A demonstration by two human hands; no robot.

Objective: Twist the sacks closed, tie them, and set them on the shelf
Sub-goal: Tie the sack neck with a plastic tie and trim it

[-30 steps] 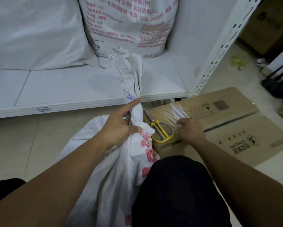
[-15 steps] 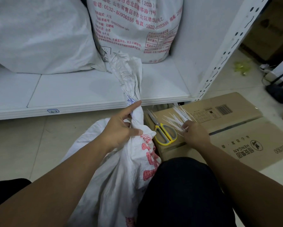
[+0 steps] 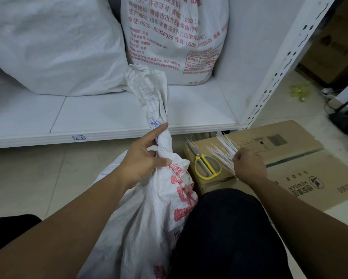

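One white sack [image 3: 149, 218] with red print stands on the floor [image 3: 28, 178] against my knee [image 3: 225, 228], its neck twisted tight and rising before the shelf [image 3: 108, 117] edge. My left hand [image 3: 142, 162] grips that twist, fingers curled round it. My right hand [image 3: 249, 168] has its fingers curled onto a fan of thin white ties [image 3: 221, 152] on a cardboard box [image 3: 310, 158], just beside yellow-handled scissors [image 3: 207, 168]. Behind, two filled sacks [image 3: 175, 37] sit on the shelf.

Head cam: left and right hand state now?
Left hand: grips the twisted neck of the sack.
Right hand: pinches the white ties on the cardboard box.
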